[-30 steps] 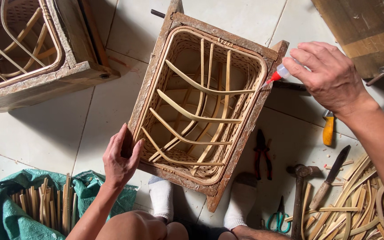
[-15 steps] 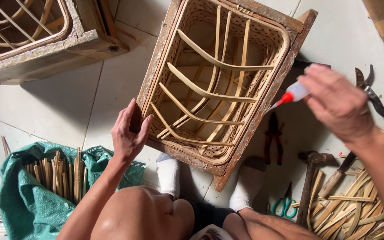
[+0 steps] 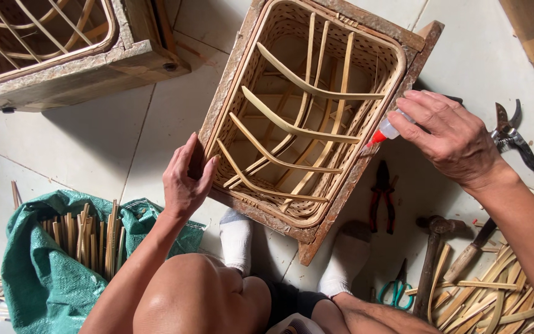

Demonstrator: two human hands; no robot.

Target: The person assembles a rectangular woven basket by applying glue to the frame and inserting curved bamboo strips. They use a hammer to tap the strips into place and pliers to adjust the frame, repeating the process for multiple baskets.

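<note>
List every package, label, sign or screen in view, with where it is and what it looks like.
Glue bottle: in the right hand, small, pale body, red nozzle pointing at the basket rim; no label visible.
Green sack: on the floor at lower left, crumpled woven plastic, open, holding cut cane sticks.
No signs or screens in view.
</note>
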